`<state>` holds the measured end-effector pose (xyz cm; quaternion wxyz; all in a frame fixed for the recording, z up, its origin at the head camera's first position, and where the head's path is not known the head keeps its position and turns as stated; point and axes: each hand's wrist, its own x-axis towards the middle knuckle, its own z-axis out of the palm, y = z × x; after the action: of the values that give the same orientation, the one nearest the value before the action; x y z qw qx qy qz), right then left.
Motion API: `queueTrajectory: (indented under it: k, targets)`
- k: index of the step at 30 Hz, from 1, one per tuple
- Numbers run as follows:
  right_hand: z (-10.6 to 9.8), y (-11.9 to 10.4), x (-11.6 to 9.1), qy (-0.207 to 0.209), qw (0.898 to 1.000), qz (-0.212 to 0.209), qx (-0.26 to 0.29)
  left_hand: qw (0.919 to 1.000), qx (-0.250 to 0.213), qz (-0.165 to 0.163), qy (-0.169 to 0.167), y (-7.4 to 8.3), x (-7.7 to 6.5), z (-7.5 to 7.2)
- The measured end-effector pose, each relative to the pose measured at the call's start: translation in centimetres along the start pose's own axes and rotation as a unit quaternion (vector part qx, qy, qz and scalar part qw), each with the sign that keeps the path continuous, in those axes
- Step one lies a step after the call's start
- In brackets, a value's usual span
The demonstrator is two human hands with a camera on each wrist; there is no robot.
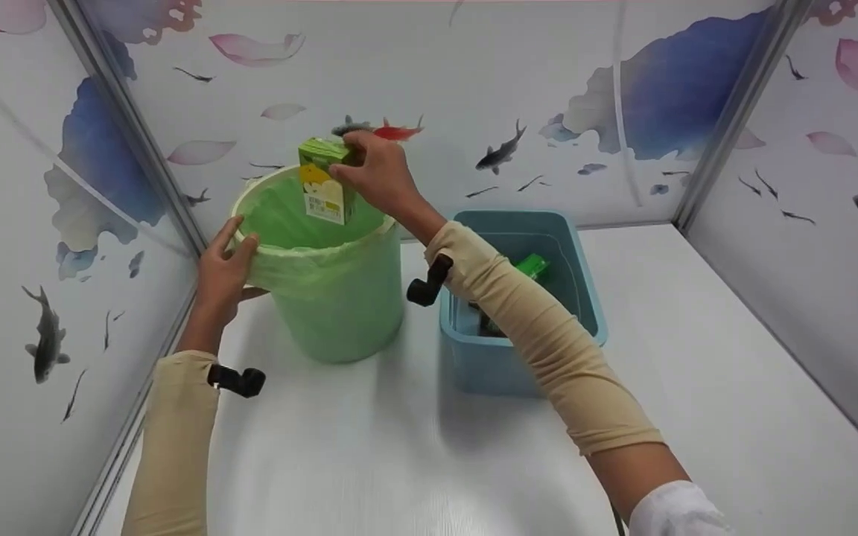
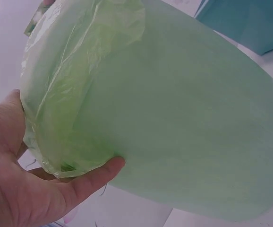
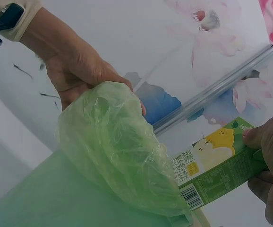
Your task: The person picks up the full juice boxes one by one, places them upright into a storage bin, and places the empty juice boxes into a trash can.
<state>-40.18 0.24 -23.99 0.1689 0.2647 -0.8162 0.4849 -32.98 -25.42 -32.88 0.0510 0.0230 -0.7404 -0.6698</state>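
Note:
My right hand [image 1: 380,175] pinches the upper end of a green juice carton [image 1: 325,195] with yellow fruit printed on it. Held tilted, the carton has its lower end at the mouth of a light green trash bin [image 1: 347,313]. A thin green bag [image 1: 280,260] lines the bin and folds over its rim. At the bin's left side, my left hand [image 1: 222,275] grips the lined rim. The left wrist view shows this hand [image 2: 37,184] against the bag and bin wall. In the right wrist view the carton's [image 3: 217,163] barcode end is beside the bag.
A blue plastic tub [image 1: 600,320] stands right of the bin, partly behind my right forearm. Inside it lie a bright green item [image 1: 532,266] and something dark. White panels [image 1: 399,59] printed with fish and petals enclose the white table [image 1: 369,454].

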Motion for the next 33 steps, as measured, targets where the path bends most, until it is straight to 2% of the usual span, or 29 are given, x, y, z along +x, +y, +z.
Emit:
queueTrajectory:
  k: [8, 12, 21, 27, 33]
  targets:
    - [0.2, 1.0, 0.8, -0.005, 0.999, 0.04, -0.008, 0.9999, 0.006, 0.0, 0.008, 0.4, 0.1, 0.1]
    - [0.6, 1.7, 0.7, -0.003, 0.999, 0.045, -0.025, 0.9999, 0.01, 0.001, 0.008, 0.3, 0.0, 0.1]
    - [1.3, 2.9, -0.2, -0.04, 0.996, 0.056, -0.057, 1.0, 0.005, -0.002, 0.007, -0.1, -0.1, 0.1]
    - [0.4, 2.5, -0.4, -0.039, 0.997, 0.05, -0.04, 1.0, 0.0, -0.003, -0.003, 0.0, -0.1, 0.0]
    - [-1.1, 1.4, -0.2, -0.011, 0.999, 0.045, 0.014, 1.0, -0.003, -0.005, -0.005, 0.1, -0.2, -0.2]
